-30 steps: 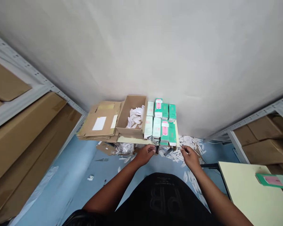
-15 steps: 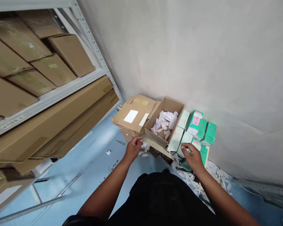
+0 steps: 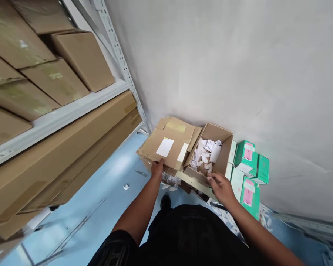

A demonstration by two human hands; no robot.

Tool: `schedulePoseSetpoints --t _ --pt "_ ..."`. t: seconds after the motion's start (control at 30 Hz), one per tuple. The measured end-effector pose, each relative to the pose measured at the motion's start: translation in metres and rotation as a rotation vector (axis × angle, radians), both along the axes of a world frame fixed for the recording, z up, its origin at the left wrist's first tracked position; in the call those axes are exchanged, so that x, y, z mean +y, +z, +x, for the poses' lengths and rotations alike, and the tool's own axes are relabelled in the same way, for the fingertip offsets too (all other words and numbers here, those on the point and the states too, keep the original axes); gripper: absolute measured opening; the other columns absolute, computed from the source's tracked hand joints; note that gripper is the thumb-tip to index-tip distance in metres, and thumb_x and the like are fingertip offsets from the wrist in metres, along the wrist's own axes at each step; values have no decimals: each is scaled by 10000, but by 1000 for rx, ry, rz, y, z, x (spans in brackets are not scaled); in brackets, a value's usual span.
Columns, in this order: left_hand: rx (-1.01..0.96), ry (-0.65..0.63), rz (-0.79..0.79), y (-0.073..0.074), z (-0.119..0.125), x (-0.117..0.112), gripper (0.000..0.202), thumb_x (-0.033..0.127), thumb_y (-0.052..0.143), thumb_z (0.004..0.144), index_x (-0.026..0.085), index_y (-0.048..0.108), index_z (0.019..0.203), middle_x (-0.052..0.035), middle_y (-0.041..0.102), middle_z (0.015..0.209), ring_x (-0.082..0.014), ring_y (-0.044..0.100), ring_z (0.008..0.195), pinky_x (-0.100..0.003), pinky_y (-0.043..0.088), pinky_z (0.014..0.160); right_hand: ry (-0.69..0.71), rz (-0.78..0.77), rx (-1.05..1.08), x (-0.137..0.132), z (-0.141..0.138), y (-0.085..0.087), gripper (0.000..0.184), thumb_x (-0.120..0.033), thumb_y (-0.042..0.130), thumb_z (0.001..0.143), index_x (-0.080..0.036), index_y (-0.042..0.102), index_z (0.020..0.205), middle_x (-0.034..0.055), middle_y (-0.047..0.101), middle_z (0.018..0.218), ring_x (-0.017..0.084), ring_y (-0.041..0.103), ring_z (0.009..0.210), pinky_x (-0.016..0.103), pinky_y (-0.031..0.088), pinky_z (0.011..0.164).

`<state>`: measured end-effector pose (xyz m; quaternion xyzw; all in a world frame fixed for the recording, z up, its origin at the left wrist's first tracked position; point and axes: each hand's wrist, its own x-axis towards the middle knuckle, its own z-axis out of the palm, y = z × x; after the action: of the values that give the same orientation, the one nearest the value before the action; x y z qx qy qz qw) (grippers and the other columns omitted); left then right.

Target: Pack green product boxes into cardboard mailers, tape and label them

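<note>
My left hand is closed at the near edge of a flattened cardboard box, which carries a white label and lies on top of other cardboard. Part of the left fingers is hidden at that edge. To its right stands an open cardboard box holding torn white paper. My right hand pinches the near right corner of this box, thumb and fingers at its rim.
Green and white boxes are stacked right of the open box, against the grey wall. On the left, a metal shelf bears several brown cartons. Paper scraps litter the blue floor. Bubble wrap sits below the cardboard.
My left hand has come onto the flattened cardboard's near edge. My right hand has moved from beside the green and white boxes to the open box's corner. The view has shifted.
</note>
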<state>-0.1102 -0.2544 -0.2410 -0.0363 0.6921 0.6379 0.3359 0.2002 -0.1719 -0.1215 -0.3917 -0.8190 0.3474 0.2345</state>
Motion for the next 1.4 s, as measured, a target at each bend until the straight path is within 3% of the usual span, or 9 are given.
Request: schedulePoseSetpoints --t 0.17,0.37,0.6,0.73,0.87,1.03,1.17,1.3,1.4 --pt "-84 -82 73 -6 -27 -13 362 364 782 729 162 614 977 -68 722 903 -173 696 736 -289 565 650 -60 17 -46 -34 -42 1 223 -408 569 995 -250 726 980 67 751 966 265 694 966 406 537 879" --pt "-119 -97 298 11 -72 -37 447 334 825 721 205 637 1105 -56 742 1043 -165 706 864 -297 587 768 -144 112 -73 -47 -60 12 212 -393 581 983 -245 726 937 73 754 924 268 699 918 409 543 853" --pt "36 -238 477 76 -130 -60 565 383 885 707 230 673 1207 -74 744 1191 -224 697 1076 -359 581 933 -188 170 -54 -60 -51 20 201 -375 574 986 -248 727 961 66 750 934 259 697 919 402 550 848" --pt "143 -379 524 126 -120 -60 639 425 898 700 223 661 1258 -99 747 1212 -257 698 1117 -379 582 959 -286 194 -9 -72 -19 30 208 -396 584 980 -250 711 1057 72 737 980 264 694 963 407 553 876" --pt "221 -609 542 161 -58 -46 694 471 884 706 185 635 1287 -120 757 1177 -290 703 1115 -429 579 967 -505 221 105 -85 51 44 257 -406 597 967 -239 686 1141 85 718 1087 257 687 1003 411 550 908" --pt "232 -959 486 180 73 -26 649 526 871 706 160 662 1199 -123 766 1116 -317 700 1097 -474 571 963 -960 342 324 -101 188 60 435 -452 649 910 -208 645 1270 135 663 1244 279 652 1100 480 519 989" --pt "151 -1235 484 186 195 -12 633 538 884 679 176 684 1158 -123 763 1100 -339 676 1133 -484 550 987 -1047 182 506 -134 305 67 648 -502 744 819 -219 578 1378 143 639 1354 292 629 1176 453 519 997" --pt "117 -1549 454 182 313 0 587 522 865 710 180 697 1157 -125 759 1109 -328 684 1110 -452 541 990 -1113 -41 684 -192 402 61 483 -528 765 785 -212 696 1143 95 762 1107 280 685 1011 399 558 866" --pt "152 -1702 448 173 393 7 555 485 840 748 195 687 1196 -115 749 1161 -314 683 1122 -428 536 995 -1282 -56 785 -236 455 46 428 -501 796 745 -199 724 1041 78 781 1014 266 690 921 374 558 798"
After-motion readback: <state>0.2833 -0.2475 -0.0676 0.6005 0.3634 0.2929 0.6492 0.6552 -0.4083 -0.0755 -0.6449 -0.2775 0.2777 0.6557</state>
